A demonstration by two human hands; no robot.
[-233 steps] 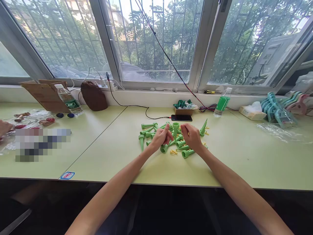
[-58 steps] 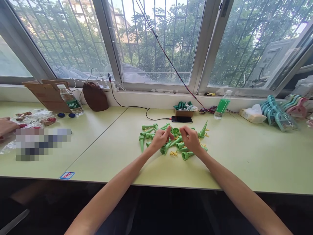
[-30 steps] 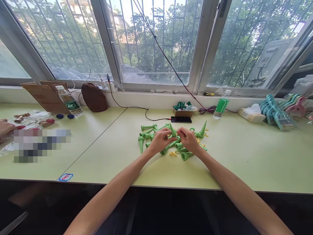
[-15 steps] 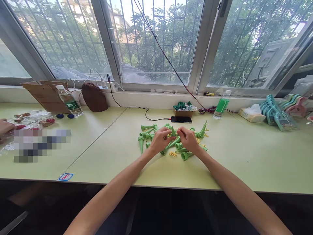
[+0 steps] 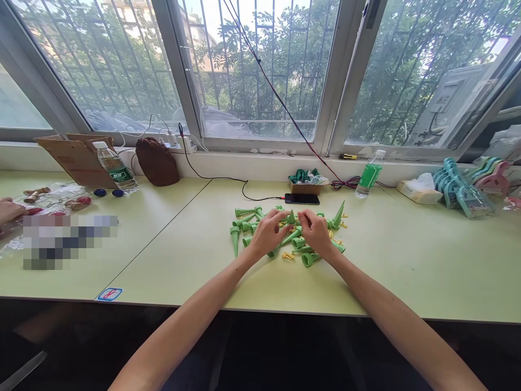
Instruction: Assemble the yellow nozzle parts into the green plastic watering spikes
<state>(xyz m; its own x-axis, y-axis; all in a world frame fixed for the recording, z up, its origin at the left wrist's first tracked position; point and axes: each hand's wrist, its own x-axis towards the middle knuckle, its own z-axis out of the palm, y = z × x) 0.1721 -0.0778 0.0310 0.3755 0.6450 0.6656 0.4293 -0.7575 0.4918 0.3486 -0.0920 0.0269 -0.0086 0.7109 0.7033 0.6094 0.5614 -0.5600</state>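
table: red-marked sticker, green cones

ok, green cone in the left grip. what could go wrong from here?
Slip: the left grip holds the green cone amid other green cones, so if dropped it might get mixed in.
Scatter: small yellow parts lie loose around them; the right grip could brush some away.
Bump: the phone lies just behind, cable attached, so a far reach might catch it.

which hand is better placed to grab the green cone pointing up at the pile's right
Likely the right hand: it is nearer that cone, though its grip is unclear. The left hand seems to hold another green cone.
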